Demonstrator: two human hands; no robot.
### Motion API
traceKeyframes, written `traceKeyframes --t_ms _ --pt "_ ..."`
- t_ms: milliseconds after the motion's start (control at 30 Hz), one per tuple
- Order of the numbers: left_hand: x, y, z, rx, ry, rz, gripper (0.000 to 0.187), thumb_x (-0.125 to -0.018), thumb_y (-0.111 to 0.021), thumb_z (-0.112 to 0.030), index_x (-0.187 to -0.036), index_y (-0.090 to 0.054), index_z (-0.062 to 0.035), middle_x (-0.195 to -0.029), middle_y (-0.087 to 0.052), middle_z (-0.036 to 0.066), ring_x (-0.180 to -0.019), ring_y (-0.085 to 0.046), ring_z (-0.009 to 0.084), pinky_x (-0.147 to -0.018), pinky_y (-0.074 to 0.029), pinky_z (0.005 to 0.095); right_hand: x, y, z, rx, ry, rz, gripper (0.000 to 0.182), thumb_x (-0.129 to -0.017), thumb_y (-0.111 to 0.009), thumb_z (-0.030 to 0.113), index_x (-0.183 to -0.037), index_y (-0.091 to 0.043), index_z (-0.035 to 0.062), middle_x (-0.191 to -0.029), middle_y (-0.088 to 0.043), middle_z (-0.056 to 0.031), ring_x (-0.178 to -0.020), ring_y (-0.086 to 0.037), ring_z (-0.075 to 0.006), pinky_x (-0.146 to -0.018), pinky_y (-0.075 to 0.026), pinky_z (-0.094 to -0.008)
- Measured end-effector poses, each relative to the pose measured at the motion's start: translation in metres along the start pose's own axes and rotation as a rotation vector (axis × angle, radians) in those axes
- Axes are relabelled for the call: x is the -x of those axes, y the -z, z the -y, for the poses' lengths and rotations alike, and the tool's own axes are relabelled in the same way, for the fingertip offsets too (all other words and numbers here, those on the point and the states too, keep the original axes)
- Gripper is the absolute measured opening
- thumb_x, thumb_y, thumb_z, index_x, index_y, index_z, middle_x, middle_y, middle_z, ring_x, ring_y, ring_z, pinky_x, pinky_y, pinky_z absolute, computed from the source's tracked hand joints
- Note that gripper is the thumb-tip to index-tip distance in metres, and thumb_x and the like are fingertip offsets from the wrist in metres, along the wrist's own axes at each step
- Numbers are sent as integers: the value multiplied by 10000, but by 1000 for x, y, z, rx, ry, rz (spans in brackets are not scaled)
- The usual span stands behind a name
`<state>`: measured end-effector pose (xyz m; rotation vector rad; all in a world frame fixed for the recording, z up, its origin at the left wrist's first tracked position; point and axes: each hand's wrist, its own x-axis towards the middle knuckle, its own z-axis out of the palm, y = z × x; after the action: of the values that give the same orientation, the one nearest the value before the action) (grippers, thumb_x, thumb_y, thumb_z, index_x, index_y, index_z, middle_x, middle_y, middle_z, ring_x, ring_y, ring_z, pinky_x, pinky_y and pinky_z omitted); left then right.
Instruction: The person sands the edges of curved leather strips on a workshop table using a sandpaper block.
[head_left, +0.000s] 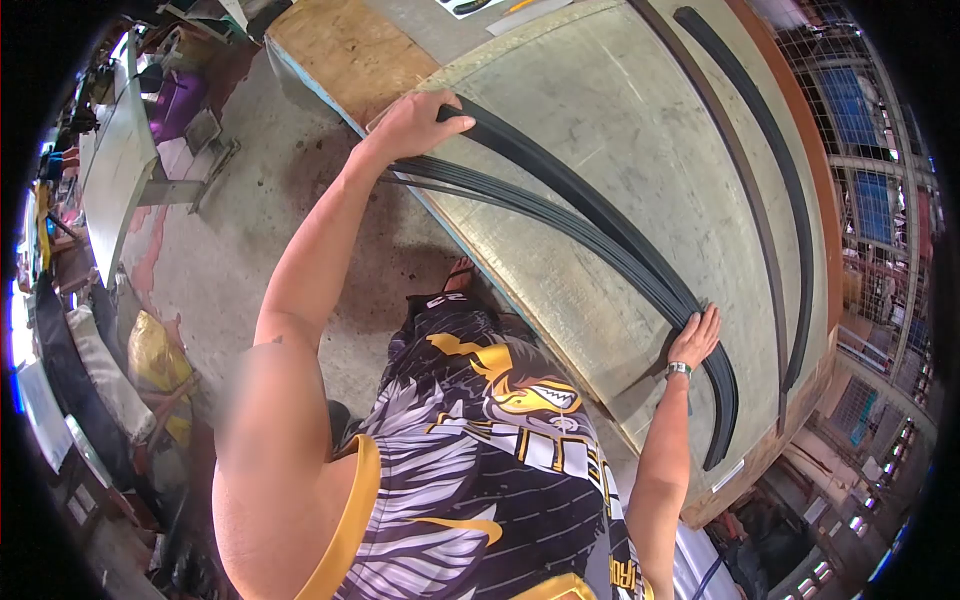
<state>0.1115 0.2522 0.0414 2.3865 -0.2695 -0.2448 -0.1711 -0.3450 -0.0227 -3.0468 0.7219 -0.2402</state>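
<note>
Head view: hands [415,125] on flat black rubber strips [580,215]

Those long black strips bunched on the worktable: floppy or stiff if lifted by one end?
Probably floppy: the black strips bend in a long curve between the left hand and right hand. Likely sag mid-span when lifted. They lie flat on the worktable, so rolling seems unlikely.

A stained concrete floor [240,190] lies beside a grey worktable [620,120], with barred windows [860,130] at right.
</note>
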Motion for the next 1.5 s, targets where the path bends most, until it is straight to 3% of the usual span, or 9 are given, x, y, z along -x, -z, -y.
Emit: traceKeyframes --t_ms 200,300,400,600,700,900,1200,1400,1500 --pt "-1 -2 -10 264 251 88 384 -979 -760 -370 -1151 -699 -32 -831 -692 101 -667 -651 140 -611 -512 337 0 -6 -5 3 8 -26 575 -1140 -332 452 -1640 -405 176 -1686 -395 -100 -1576 -315 -303 -1282 -198 -519" --pt "0 -12 -3 518 271 -40 361 -971 -774 -263 -1218 -675 -19 -843 -674 73 -606 -624 104 -531 -477 283 0 -6 -5 6 15 -34 574 -1140 -332 451 -1638 -407 176 -1684 -399 -102 -1574 -317 -307 -1280 -201 -523" --pt "0 -12 -3 661 322 -69 495 -929 -797 -191 -1313 -601 53 -782 -658 80 -620 -645 144 -518 -492 302 -1 -6 -4 9 12 -31 574 -1140 -331 454 -1638 -407 178 -1684 -399 -100 -1575 -317 -307 -1280 -203 -525" --pt "4 -20 -1 951 400 -168 572 -887 -751 -37 -1406 -543 83 -801 -685 117 -645 -671 170 -570 -555 306 -1 -9 -5 24 11 -46 566 -1139 -338 453 -1638 -410 195 -1682 -404 -96 -1576 -317 -301 -1279 -203 -526" --pt "7 -17 -3 942 418 -124 584 -940 -703 -12 -1478 -489 62 -907 -677 120 -697 -675 168 -632 -558 290 -1 -10 -5 17 10 -54 564 -1138 -340 454 -1637 -414 200 -1680 -408 -92 -1575 -321 -298 -1278 -205 -528" --pt "9 -22 -1 982 396 -170 590 -902 -723 -21 -1443 -512 86 -838 -696 137 -646 -680 174 -576 -560 287 -2 -13 -9 26 12 -54 567 -1136 -340 461 -1631 -423 198 -1682 -407 -85 -1575 -322 -297 -1277 -209 -538" --pt "14 -17 -8 1009 487 -201 779 -936 -624 -2 -1643 -296 -8 -1029 -683 206 -684 -717 218 -623 -600 307 -2 -13 -7 18 1 -46 570 -1135 -333 467 -1627 -427 193 -1682 -405 -82 -1578 -313 -290 -1286 -194 -531" --pt "19 -16 -8 1102 516 -202 842 -936 -571 12 -1684 -190 -53 -1123 -651 228 -721 -730 267 -683 -634 341 -4 -15 -9 17 -1 -44 571 -1135 -333 473 -1630 -421 203 -1683 -404 -72 -1579 -310 -279 -1288 -189 -531" --pt "24 -12 -20 1080 519 -200 826 -956 -521 60 -1691 -164 -64 -1150 -645 217 -721 -708 240 -733 -657 344 -4 -16 -10 19 -8 -39 575 -1133 -334 480 -1632 -418 207 -1686 -399 -70 -1581 -306 -277 -1290 -186 -530"
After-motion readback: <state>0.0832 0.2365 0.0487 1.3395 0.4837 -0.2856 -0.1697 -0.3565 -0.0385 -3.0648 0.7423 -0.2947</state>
